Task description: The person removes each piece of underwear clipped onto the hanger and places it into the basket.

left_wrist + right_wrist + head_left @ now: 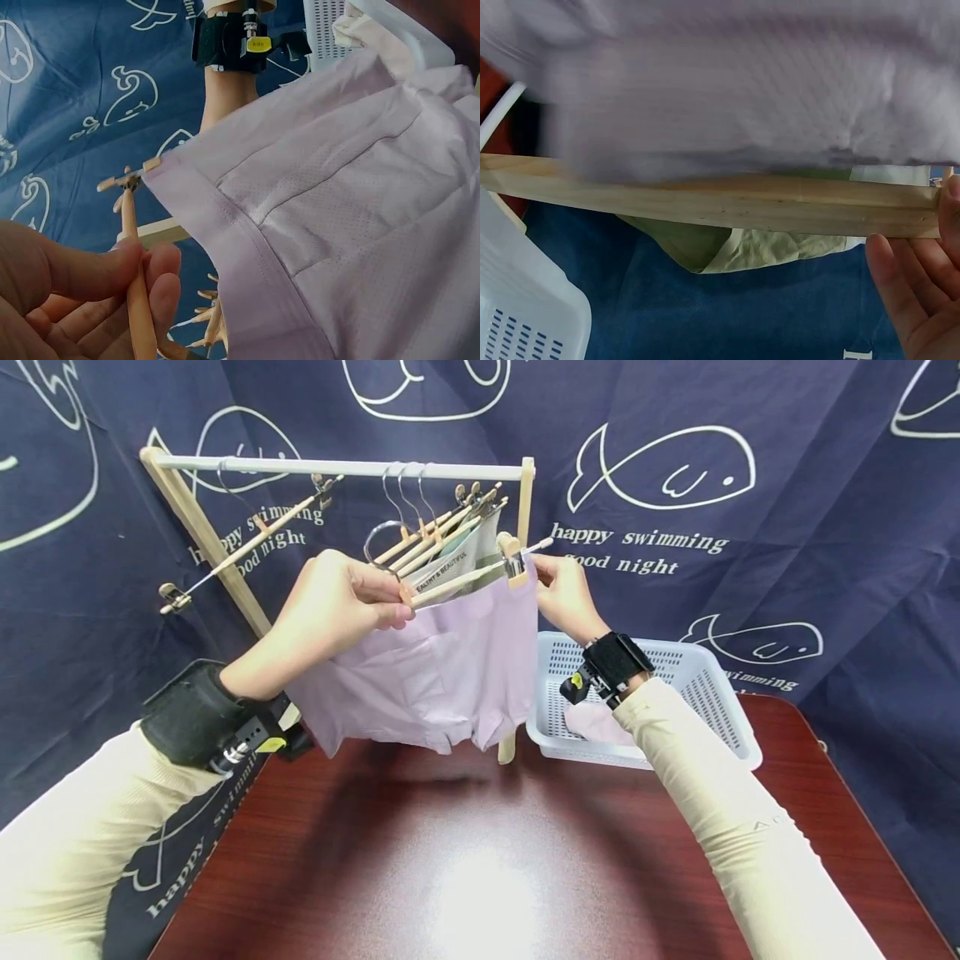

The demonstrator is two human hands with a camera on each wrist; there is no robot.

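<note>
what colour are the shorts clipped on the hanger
The shorts are pale lilac, seen best in the head view.

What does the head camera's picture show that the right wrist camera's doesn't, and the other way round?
Only the head view: the left hand, the white rail and the pink cloth in the basket.

Only the right wrist view: the lower part of a green garment, seen behind a wooden bar.

Both: the lilac shorts, the right hand, the basket and the blue backdrop.
</note>
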